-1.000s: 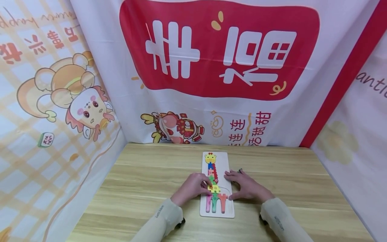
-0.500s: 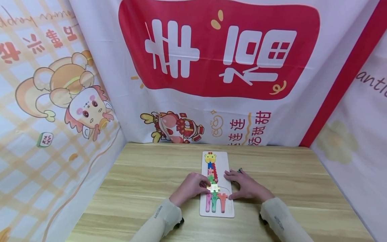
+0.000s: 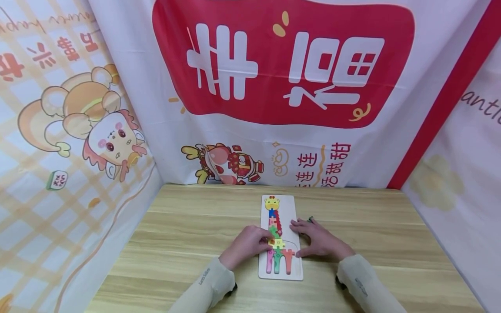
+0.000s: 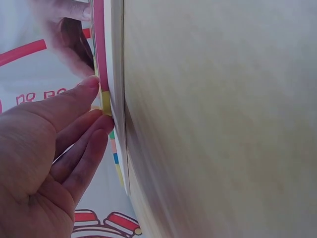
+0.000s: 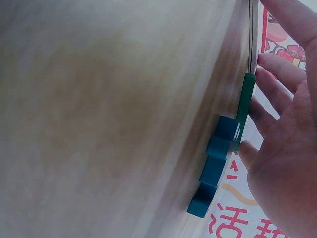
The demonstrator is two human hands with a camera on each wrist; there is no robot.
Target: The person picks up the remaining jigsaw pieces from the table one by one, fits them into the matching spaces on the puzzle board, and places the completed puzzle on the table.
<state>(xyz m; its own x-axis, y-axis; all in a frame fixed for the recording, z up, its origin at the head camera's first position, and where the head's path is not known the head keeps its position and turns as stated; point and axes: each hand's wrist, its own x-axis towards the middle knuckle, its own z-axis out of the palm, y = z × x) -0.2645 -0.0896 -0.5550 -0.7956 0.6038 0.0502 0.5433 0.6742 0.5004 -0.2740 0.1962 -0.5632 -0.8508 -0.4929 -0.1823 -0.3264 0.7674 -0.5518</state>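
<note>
A white puzzle board (image 3: 287, 217) lies lengthwise on the table, holding a giraffe made of coloured pieces. My left hand (image 3: 247, 244) pinches a yellow puzzle piece (image 3: 278, 243) at the giraffe's body, above the pink, green and orange leg pieces. In the left wrist view, thumb and fingertips sit on opposite sides of the yellow edge (image 4: 105, 103). My right hand (image 3: 318, 240) rests at the board's right edge, its fingers spread and loosely bent. The right wrist view shows a green piece (image 5: 244, 106) and a wavy blue piece (image 5: 213, 166) by its fingers.
The wood-grain table (image 3: 188, 226) extends on both sides of the board. A printed white and red cloth (image 3: 282, 65) hangs behind it, with patterned cloth walls to the left and right. In the board, an outlined recess lies right of the yellow piece.
The yellow piece has tilted slightly under my left fingers; the glare on it half a second ago has faded. My right hand stays in place at the board's edge.
</note>
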